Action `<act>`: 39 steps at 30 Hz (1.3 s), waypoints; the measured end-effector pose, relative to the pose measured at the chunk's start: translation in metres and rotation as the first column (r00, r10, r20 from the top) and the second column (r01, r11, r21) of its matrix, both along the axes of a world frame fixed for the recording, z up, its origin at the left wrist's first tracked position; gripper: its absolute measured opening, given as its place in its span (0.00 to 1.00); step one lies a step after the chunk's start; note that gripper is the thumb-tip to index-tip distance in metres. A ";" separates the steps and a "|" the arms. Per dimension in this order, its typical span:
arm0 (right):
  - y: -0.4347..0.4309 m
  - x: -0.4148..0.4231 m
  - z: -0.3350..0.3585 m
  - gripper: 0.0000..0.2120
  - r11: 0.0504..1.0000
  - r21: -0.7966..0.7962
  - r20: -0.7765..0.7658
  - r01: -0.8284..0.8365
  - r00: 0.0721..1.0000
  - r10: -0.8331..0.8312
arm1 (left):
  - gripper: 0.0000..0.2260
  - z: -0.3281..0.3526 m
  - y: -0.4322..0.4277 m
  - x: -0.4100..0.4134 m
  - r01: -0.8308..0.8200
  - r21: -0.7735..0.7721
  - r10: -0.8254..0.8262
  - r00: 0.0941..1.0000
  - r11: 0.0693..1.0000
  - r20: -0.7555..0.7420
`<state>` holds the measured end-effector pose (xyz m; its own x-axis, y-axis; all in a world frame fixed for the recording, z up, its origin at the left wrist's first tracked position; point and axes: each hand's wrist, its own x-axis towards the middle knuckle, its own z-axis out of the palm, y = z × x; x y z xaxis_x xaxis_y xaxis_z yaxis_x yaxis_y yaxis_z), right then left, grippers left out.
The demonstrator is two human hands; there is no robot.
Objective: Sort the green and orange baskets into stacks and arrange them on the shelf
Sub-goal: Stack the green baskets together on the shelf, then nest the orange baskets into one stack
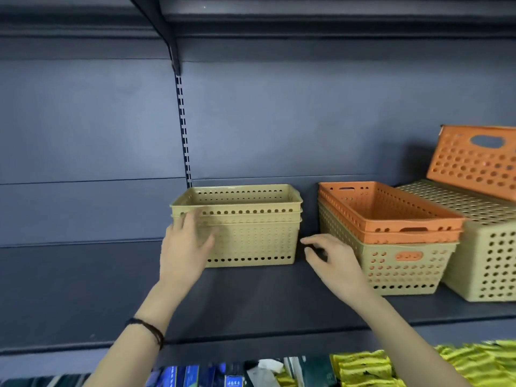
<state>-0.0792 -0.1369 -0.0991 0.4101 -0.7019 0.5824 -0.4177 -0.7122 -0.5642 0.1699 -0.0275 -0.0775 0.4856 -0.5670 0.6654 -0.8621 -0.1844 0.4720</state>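
Observation:
A stack of three nested green baskets [251, 233] stands on the dark shelf [251, 300]. My left hand [185, 247] lies with straight fingers against the stack's left front corner. My right hand [332, 261] hovers just right of the stack with loosely curled fingers, holding nothing. To the right, two orange baskets [391, 216] sit nested inside a green basket [402, 269]. Further right, a large green basket [485, 258] lies upside down, and a tilted orange basket [474, 163] rests on top of it.
The shelf's left part is bare, backed by a dark blue panel with a slotted upright [184, 135]. An upper shelf bracket [173, 51] hangs overhead. Below the shelf edge lie yellow packets [377, 367] and blue boxed goods [190, 375].

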 end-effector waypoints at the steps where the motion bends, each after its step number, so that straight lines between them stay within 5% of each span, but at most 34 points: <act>1: 0.005 -0.009 0.001 0.10 0.997 -0.078 -0.026 -0.008 1.000 0.006 | 0.20 0.000 -0.001 -0.015 0.011 0.022 -0.013 0.997 1.000 0.076; 3: 0.015 -0.027 0.005 0.08 0.975 -0.222 -0.033 -0.029 0.999 0.022 | 0.16 0.001 -0.001 -0.047 0.076 0.014 -0.078 0.983 0.997 0.167; 9: 0.011 -0.087 0.027 0.10 0.855 -0.508 0.095 0.103 0.993 -0.064 | 0.16 0.018 -0.007 -0.144 0.459 0.045 -0.458 0.888 0.887 -0.035; 15: -0.028 -0.160 0.024 0.16 0.823 -0.504 0.010 0.262 0.955 -0.297 | 0.27 0.020 -0.044 -0.211 0.609 -0.013 -0.587 0.758 0.793 -0.284; 20: -0.046 -0.198 0.024 0.23 0.894 -0.433 -0.161 0.115 0.966 -0.202 | 0.26 0.010 -0.076 -0.250 0.550 -0.082 -0.545 0.776 0.831 -0.316; 24: -0.058 -0.221 0.034 0.19 0.935 -0.354 -0.054 -0.032 0.998 0.014 | 0.13 0.002 -0.089 -0.269 0.462 -0.228 -0.515 0.791 0.857 -0.330; 28: -0.082 -0.254 0.057 0.15 0.838 -0.506 0.214 0.204 0.971 -0.107 | 0.03 0.006 -0.097 -0.274 0.361 -0.325 -0.465 0.816 0.874 -0.343; 31: -0.105 -0.277 0.079 0.22 0.712 -0.489 0.370 0.504 0.859 -0.353 | 0.04 0.008 -0.099 -0.279 0.325 -0.337 -0.439 0.825 0.884 -0.356; 36: -0.140 -0.287 0.099 0.43 0.746 -0.312 0.284 0.588 0.807 -0.517 | 0.04 0.009 -0.100 -0.284 0.304 -0.334 -0.420 0.830 0.892 -0.367; 39: -0.151 -0.283 0.102 0.46 0.772 -0.282 0.290 0.569 0.818 -0.497 | 0.03 0.008 -0.101 -0.286 0.302 -0.342 -0.422 0.829 0.890 -0.368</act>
